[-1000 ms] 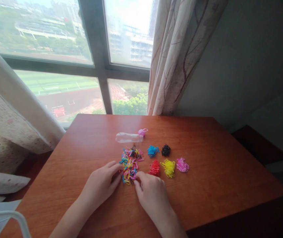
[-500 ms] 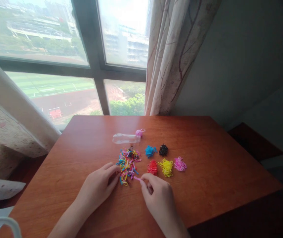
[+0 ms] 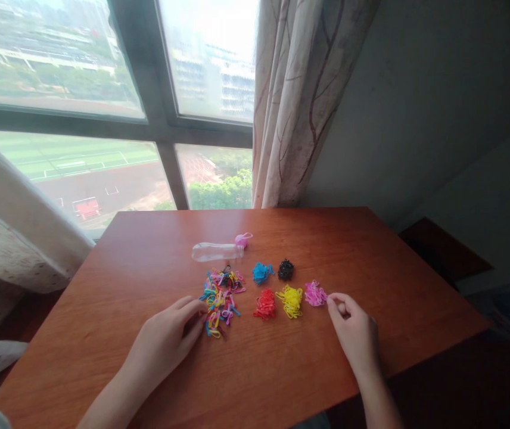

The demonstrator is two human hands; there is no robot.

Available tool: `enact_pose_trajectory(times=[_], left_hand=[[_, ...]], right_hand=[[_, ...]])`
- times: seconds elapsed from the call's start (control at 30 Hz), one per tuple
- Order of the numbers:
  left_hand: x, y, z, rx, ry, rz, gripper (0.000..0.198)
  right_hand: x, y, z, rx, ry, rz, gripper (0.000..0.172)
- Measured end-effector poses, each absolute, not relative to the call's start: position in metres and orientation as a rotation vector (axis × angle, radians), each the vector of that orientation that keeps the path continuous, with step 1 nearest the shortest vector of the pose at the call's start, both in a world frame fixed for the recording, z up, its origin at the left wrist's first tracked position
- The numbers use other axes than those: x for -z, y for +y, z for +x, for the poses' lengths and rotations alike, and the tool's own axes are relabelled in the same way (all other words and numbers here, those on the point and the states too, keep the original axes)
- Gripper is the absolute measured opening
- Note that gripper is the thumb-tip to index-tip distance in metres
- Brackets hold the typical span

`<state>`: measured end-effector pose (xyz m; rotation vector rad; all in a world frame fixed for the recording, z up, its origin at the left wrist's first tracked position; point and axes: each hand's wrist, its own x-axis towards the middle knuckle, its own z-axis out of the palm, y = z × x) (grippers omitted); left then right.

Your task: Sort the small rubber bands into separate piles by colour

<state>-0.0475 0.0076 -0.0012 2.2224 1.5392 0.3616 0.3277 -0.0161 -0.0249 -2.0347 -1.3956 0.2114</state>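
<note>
My left hand point(image 3: 165, 342) lies flat on the wooden table point(image 3: 371, 250), fingers stretched, with the fingertips at the near edge of a mixed pile of small coloured rubber bands point(image 3: 218, 293). My right hand point(image 3: 354, 330) is pinched at the right edge of the pink pile point(image 3: 314, 293), thumb and forefinger closed on a pink band. Sorted piles lie to the right of the mixed one: blue point(image 3: 261, 273), black point(image 3: 286, 270), red point(image 3: 265, 304) and yellow point(image 3: 291, 300).
A small clear plastic bottle point(image 3: 215, 251) with a pink cap point(image 3: 242, 239) lies on its side behind the piles. A patterned curtain point(image 3: 299, 101) hangs at the table's far edge beside the window. A lower dark ledge point(image 3: 442, 253) stands to the right.
My right hand pulled a pink band out of the mixed pile and carried it right to the pink pile. My left hand stayed by the mixed pile. The view shifted right.
</note>
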Motion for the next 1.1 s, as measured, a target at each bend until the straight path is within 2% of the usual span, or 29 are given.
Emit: enact_pose_trajectory(times=[0.4,0.53,0.8,1.1], left_hand=[[-0.002,0.007,-0.046,-0.375,1.555,2.214,0.023],[-0.003,0.007,-0.044,-0.375,1.557,2.199,0.024],[-0.006,0.004,-0.047,-0.419,1.496,2.195,0.026],[-0.003,-0.003,-0.047,-0.448,1.469,2.264,0.024]], right_hand=[[0.026,-0.013,0.323,-0.109,-1.471,-2.085,0.036],[0.017,-0.014,0.303,-0.043,-1.507,-1.965,0.035],[0.009,-0.028,0.216,-0.308,-1.794,-1.554,0.025],[0.02,-0.042,0.17,-0.455,-1.948,-1.452,0.02]])
